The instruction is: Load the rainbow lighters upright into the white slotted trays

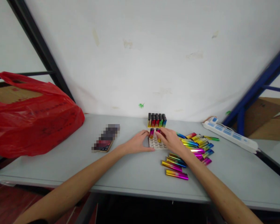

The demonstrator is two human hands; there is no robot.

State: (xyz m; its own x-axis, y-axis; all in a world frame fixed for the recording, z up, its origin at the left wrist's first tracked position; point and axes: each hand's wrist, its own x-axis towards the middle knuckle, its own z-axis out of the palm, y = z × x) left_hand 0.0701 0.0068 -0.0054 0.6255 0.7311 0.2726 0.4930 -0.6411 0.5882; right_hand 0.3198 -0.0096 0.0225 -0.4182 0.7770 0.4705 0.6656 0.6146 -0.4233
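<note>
Pinching shiny magenta-yellow lighter [159, 140] upright in right hand [171, 139] at white round-holed tray [154, 145]. Curving left hand [138, 142], spread open, around tray's left side, beside standing glossy magenta lighter [151, 133].

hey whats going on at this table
A person is handling lighters with two bare hands. The right hand has its fingers on an upright lighter at a pale tray with holes. The left hand is spread at the tray's left side, near another upright lighter. Behind the tray stands a tight block of upright lighters, while many loose shiny lighters lie on the table to the right.
</note>
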